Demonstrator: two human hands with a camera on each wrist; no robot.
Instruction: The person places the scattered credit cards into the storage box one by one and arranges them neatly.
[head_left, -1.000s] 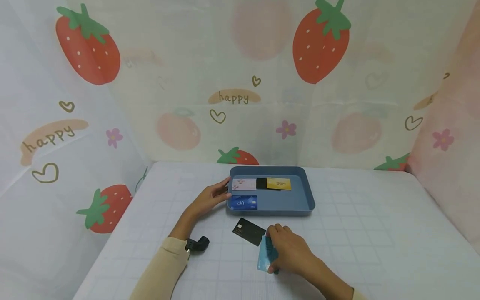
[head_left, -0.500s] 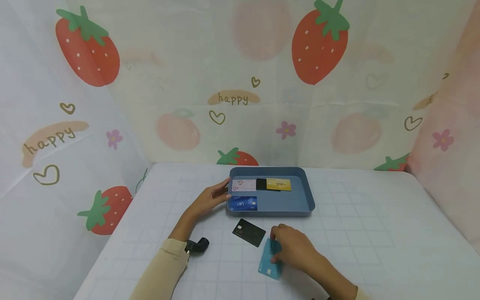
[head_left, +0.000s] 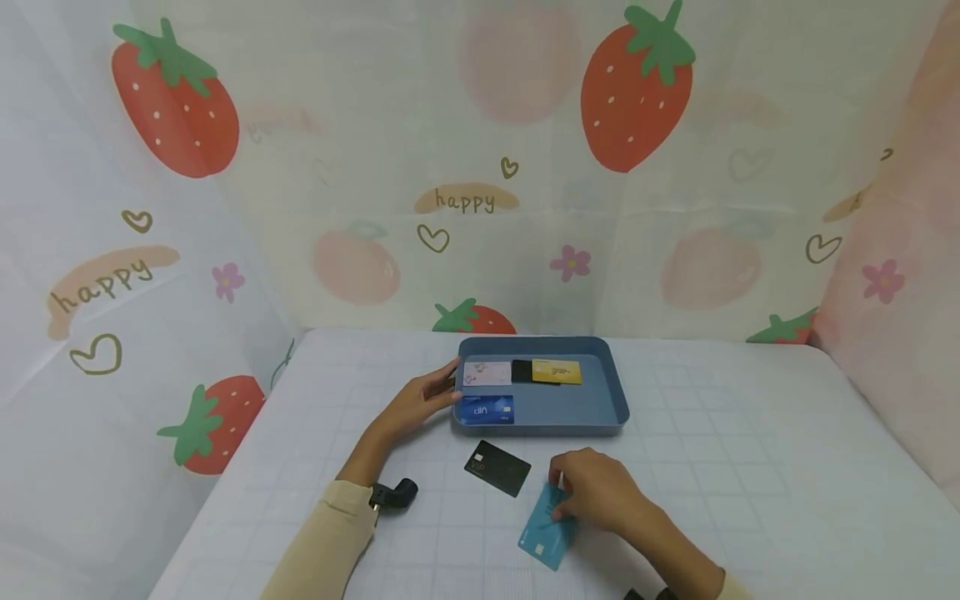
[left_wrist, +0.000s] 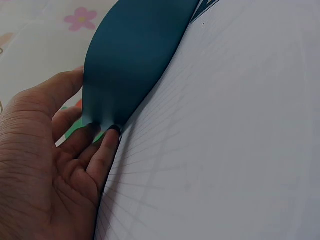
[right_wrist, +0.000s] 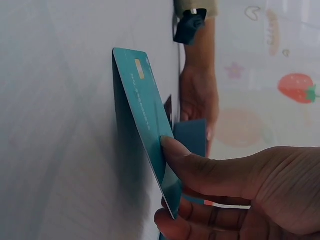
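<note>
My right hand (head_left: 600,492) pinches a light blue chip card (head_left: 546,533) between thumb and fingers, in front of the tray. In the right wrist view the card (right_wrist: 142,105) is tilted over the tabletop, its gold chip and number facing up. The left hand (head_left: 411,408) rests its fingers and thumb against the left side of a blue-grey tray (head_left: 551,429); in the left wrist view the fingertips touch the tray's outer wall (left_wrist: 132,55). Inside the tray lie a pale pink card (head_left: 487,374), a dark blue VIP card (head_left: 486,410), and a yellow card (head_left: 557,372) overlapping a black card (head_left: 522,372).
A black VIP card (head_left: 498,468) lies on the white gridded tabletop (head_left: 697,467), between the tray and my right hand. Behind the table hangs a strawberry-print cloth (head_left: 480,267), which continues along both sides. A black wrist camera (head_left: 395,494) sits on the left sleeve cuff.
The right hand has moved a little to the right with the light blue card, which has turned so its chip end shows and swung away from the black VIP card. The left hand stays at the tray.
</note>
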